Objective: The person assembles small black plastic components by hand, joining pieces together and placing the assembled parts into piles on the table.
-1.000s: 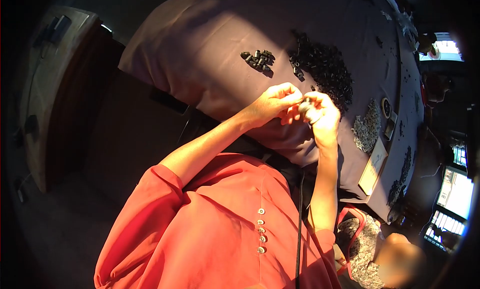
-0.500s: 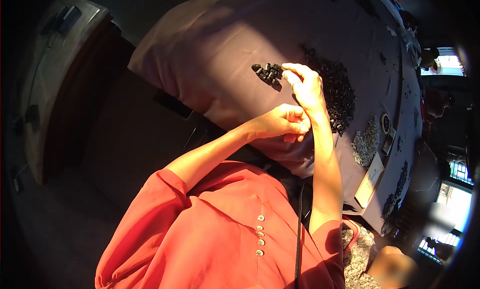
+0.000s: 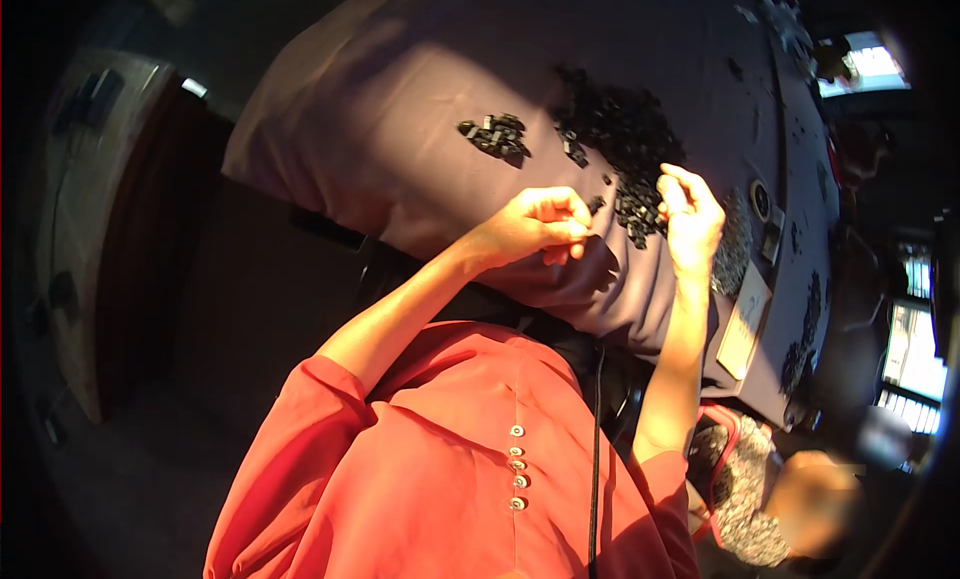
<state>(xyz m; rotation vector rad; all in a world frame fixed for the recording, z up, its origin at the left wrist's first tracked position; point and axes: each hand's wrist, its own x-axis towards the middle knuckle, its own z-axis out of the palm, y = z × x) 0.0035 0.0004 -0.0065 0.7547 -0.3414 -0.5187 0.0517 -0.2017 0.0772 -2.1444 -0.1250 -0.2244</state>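
My left hand (image 3: 545, 224) is over the near edge of the cloth-covered table (image 3: 400, 109), its fingers curled and pinched together; what they hold, if anything, is too small to make out. To its right, my right hand (image 3: 690, 214) is raised at the edge of a large pile of small black pieces (image 3: 625, 129), with thumb and fingertips close together. Whether anything is between those fingertips cannot be seen. A smaller cluster of black pieces (image 3: 495, 137) lies up and left of my left hand. A few loose black pieces rest between the hands.
Right of my right hand lie a pale heap of small pieces (image 3: 733, 249), a round roll (image 3: 760, 201) and a flat light board (image 3: 745, 329). More black pieces (image 3: 802, 349) are farther right. A person in patterned clothing (image 3: 745, 489) is at the lower right. A wooden desk (image 3: 125, 219) stands left.
The hands came apart. My right hand went to the small cluster, then moved right to the big pile. The roundish thing seen at its fingers a second ago is no longer visible there.
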